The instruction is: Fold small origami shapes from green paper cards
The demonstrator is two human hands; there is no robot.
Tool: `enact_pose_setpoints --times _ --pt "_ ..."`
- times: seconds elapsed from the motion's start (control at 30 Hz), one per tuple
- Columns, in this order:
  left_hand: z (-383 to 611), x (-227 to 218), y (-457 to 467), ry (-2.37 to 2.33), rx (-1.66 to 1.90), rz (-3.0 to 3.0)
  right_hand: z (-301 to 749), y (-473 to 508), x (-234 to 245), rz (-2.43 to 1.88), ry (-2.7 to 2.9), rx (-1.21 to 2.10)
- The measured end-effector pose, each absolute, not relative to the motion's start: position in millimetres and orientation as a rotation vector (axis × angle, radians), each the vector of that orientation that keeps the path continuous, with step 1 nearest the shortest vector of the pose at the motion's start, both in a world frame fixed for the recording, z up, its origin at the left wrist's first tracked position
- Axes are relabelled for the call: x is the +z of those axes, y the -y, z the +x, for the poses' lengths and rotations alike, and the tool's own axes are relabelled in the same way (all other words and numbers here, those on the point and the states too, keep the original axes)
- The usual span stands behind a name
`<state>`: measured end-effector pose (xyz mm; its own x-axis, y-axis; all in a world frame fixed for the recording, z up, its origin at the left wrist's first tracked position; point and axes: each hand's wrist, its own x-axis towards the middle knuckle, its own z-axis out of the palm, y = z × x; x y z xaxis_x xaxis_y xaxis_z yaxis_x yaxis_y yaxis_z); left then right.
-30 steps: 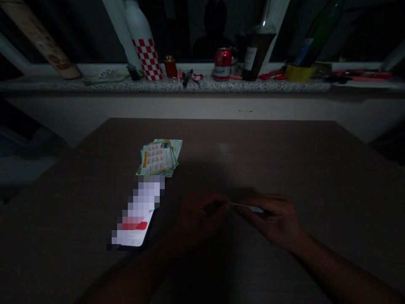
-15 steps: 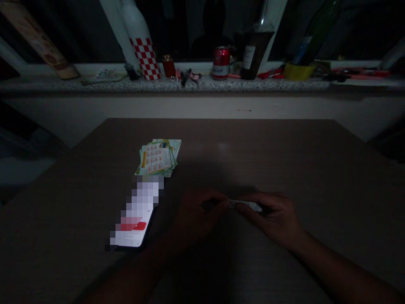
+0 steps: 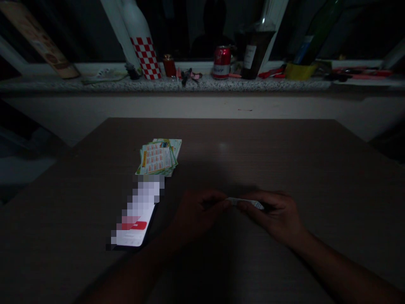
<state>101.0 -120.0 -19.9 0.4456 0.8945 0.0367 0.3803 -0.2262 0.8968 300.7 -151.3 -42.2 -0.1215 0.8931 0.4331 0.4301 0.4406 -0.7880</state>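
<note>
Between my hands is a small folded piece of printed paper (image 3: 234,202), pale and narrow, seen nearly edge-on above the table. My left hand (image 3: 202,215) pinches its left end between thumb and forefinger. On the other side, my right hand (image 3: 275,213) grips it with the thumb in front and the fingers behind. Much of the paper is hidden by the fingers, and dim light hides its print. To the left lies a fanned stack of green and white printed cards (image 3: 158,158). A phone (image 3: 136,236) with a lit, partly blurred screen lies just below the stack.
Beyond the wooden table (image 3: 268,147) runs a speckled stone sill (image 3: 205,85). On it stand a red-checked white bottle (image 3: 144,50), a red can (image 3: 221,63), a dark cup (image 3: 253,55), a small red jar (image 3: 168,66) and a yellow holder (image 3: 300,71) with a green bottle.
Both hands keep their pinch on the folded paper, which is tilted very slightly differently. The stack and the phone stay in place.
</note>
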Motion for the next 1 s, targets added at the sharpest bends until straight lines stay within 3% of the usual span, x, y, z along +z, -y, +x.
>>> enact_pose_setpoints --times 1.0 --pt "101 -30 119 -0.780 1.079 2.216 303 149 -42 -0.891 1.838 0.541"
